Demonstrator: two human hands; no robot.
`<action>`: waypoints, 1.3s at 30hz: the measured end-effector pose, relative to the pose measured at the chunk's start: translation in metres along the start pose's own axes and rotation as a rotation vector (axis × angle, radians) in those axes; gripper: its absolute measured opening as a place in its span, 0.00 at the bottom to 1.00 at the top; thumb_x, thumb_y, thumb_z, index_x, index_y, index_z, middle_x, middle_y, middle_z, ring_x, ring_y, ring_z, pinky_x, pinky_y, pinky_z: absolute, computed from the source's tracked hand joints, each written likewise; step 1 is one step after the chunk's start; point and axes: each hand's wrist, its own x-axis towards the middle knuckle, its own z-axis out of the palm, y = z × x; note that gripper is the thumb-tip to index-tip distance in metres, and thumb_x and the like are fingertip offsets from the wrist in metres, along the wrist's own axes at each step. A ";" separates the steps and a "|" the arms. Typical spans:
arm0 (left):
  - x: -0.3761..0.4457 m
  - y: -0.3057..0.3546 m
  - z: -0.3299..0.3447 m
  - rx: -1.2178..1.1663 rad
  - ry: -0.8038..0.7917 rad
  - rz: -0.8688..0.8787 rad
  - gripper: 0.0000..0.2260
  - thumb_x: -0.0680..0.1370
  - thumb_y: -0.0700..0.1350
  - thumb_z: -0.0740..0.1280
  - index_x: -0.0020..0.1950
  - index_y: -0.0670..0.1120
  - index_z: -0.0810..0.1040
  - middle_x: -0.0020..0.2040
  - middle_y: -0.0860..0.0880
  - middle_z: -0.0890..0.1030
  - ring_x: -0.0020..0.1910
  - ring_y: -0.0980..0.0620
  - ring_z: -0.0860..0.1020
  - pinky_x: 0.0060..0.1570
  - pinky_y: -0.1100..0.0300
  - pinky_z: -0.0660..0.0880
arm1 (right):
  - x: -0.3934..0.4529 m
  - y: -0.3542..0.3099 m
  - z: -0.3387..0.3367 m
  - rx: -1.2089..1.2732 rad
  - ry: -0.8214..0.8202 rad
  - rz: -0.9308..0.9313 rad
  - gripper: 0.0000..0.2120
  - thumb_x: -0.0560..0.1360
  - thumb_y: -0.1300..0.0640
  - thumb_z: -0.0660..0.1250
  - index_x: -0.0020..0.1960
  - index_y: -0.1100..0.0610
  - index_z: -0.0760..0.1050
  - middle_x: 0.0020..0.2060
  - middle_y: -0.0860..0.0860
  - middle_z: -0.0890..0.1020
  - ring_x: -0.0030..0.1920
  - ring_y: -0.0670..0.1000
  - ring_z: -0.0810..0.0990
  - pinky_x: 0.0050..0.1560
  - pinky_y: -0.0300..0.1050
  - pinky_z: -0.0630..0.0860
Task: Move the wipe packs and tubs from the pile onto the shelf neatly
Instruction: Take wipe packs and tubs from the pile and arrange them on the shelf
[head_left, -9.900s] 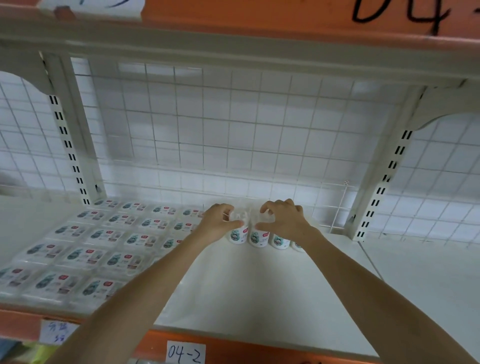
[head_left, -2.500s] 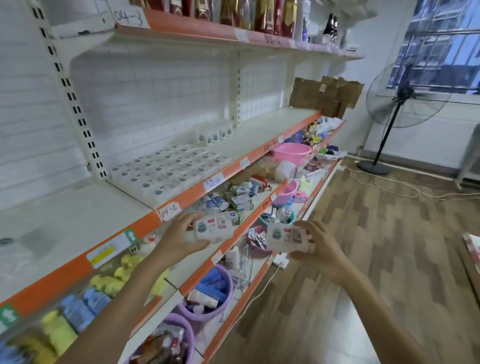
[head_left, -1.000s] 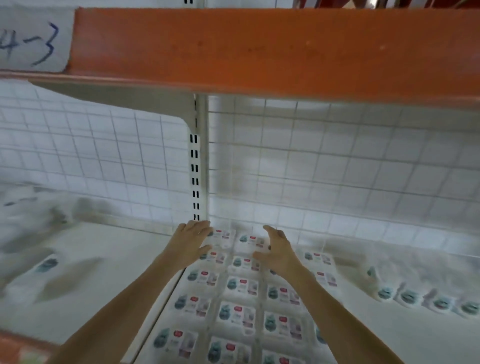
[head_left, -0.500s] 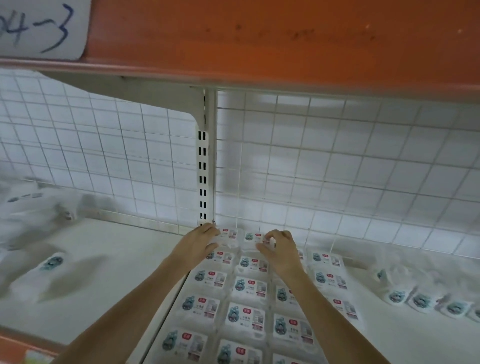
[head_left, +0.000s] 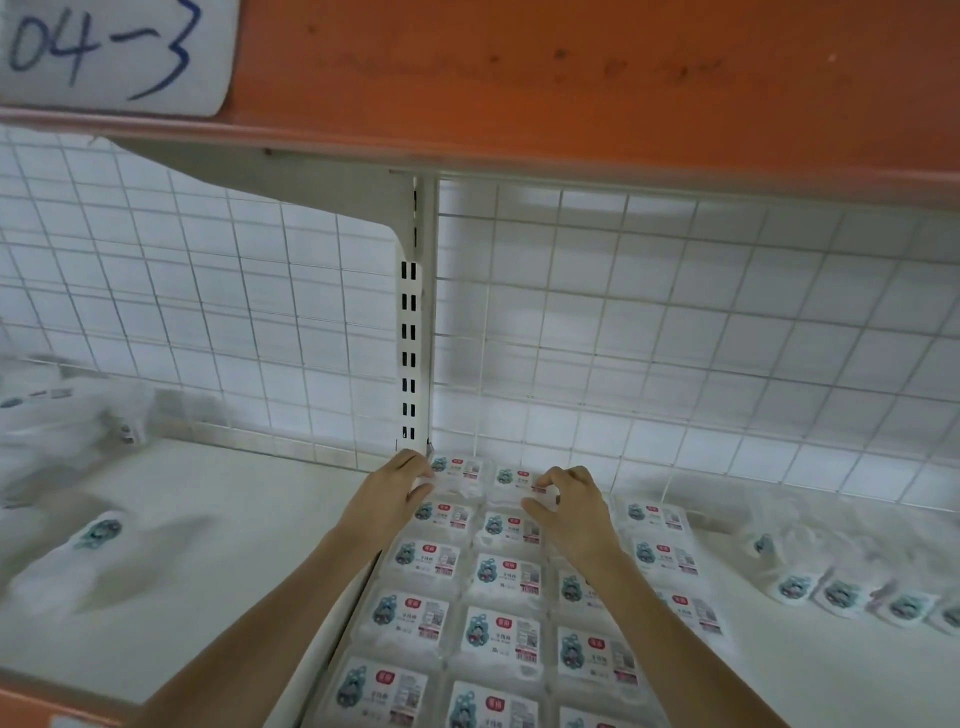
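Flat white wipe packs (head_left: 498, 577) with teal and red labels lie in neat rows on the white shelf (head_left: 234, 525). My left hand (head_left: 397, 491) grips the left edge of the back-left wipe pack (head_left: 460, 470), close to the wire grid. My right hand (head_left: 571, 506) has curled fingers pinching the right edge of the neighbouring back-row wipe pack (head_left: 511, 480). Both packs rest on the shelf in line with their columns. My forearms cover part of the rows. A row of small white tubs (head_left: 836, 595) stands to the right.
A slotted upright post (head_left: 414, 338) and a wire grid back panel (head_left: 675, 338) close the rear. The orange edge of the upper shelf (head_left: 571, 78), labelled 04-3, hangs low overhead. A loose wipe pack (head_left: 96, 532) and crumpled plastic wrap (head_left: 62, 410) lie at left.
Both hands have moved from the aisle, each carrying a pack, to the shelf's back row. In the last half second they settled lower with the fingers closing on the packs' edges.
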 end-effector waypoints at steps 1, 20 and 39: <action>0.001 0.001 0.001 0.005 0.005 -0.011 0.04 0.74 0.37 0.69 0.47 0.39 0.78 0.47 0.45 0.79 0.43 0.47 0.80 0.41 0.59 0.76 | 0.000 -0.001 0.000 -0.003 -0.001 0.002 0.14 0.75 0.50 0.65 0.58 0.55 0.73 0.58 0.52 0.69 0.44 0.47 0.72 0.44 0.36 0.65; 0.007 0.017 -0.009 0.112 -0.185 -0.166 0.11 0.78 0.40 0.63 0.60 0.40 0.71 0.59 0.45 0.72 0.49 0.45 0.78 0.46 0.61 0.70 | -0.001 -0.011 0.008 -0.003 -0.032 -0.006 0.18 0.75 0.55 0.65 0.62 0.58 0.68 0.61 0.55 0.66 0.58 0.54 0.71 0.57 0.41 0.70; -0.100 0.097 -0.067 0.156 -0.123 0.137 0.10 0.71 0.46 0.72 0.50 0.46 0.78 0.42 0.50 0.80 0.40 0.52 0.81 0.36 0.60 0.75 | -0.195 0.002 -0.078 -0.312 0.065 -0.152 0.20 0.77 0.45 0.58 0.67 0.49 0.66 0.63 0.46 0.73 0.62 0.48 0.71 0.59 0.42 0.68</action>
